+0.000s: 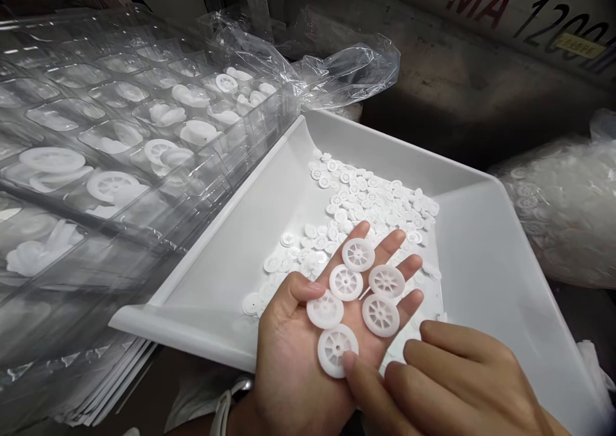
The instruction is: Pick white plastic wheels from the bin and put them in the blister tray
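My left hand [303, 359] is palm up over a white tray, fingers spread flat. Several white spoked plastic wheels [337, 351] lie across its palm and fingers, and the thumb rests on the edge of one of them. A thin white strip shows between two wheels. My right hand [462, 378] is at the lower right, its fingers curled in. One of its fingertips touches the rim of the wheel nearest the wrist. Whatever lies inside the curled fingers is hidden. Beneath and beyond my hands, many smaller-looking white wheels [370, 199] lie loose in the tray.
The tilted white tray [192, 282] has raised walls. At left stands a clear plastic compartment box [192, 199] with white wheels in its cells. Behind are a clear plastic bag [346, 70] and a dark machine body [462, 96]. A filled bag [563, 205] sits at right.
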A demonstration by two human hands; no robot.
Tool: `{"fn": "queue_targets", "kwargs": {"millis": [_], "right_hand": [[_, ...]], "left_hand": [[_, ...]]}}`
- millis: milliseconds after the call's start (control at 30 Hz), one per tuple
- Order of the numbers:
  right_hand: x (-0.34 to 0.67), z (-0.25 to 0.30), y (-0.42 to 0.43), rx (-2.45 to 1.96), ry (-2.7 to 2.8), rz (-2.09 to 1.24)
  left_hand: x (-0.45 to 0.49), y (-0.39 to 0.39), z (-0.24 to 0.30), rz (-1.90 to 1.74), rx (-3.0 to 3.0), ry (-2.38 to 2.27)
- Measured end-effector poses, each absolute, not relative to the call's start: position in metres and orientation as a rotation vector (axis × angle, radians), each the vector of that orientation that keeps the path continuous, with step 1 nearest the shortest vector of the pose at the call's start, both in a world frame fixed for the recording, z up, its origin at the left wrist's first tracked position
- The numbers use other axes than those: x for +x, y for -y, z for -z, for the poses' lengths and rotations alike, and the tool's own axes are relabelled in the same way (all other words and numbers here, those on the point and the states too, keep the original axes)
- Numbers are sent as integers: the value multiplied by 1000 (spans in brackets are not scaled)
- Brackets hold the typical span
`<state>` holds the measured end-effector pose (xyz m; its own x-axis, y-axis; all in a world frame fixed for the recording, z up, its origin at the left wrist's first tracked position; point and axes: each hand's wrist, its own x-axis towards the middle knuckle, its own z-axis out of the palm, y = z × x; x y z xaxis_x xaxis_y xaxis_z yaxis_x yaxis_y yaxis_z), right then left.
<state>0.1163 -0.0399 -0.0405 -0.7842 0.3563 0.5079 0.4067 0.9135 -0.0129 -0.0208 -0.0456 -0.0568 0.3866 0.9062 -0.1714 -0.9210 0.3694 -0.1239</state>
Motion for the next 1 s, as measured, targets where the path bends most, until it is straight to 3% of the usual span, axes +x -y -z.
{"fn": "queue_targets", "kwargs": {"millis": [433,1000], "right_hand": [[117,40,36,-507,2528,228],[121,40,34,-492,2520,105]], "left_hand": [[-21,45,59,-1216,-225,-74],[-21,43,57,-1215,-267,-167]]}}
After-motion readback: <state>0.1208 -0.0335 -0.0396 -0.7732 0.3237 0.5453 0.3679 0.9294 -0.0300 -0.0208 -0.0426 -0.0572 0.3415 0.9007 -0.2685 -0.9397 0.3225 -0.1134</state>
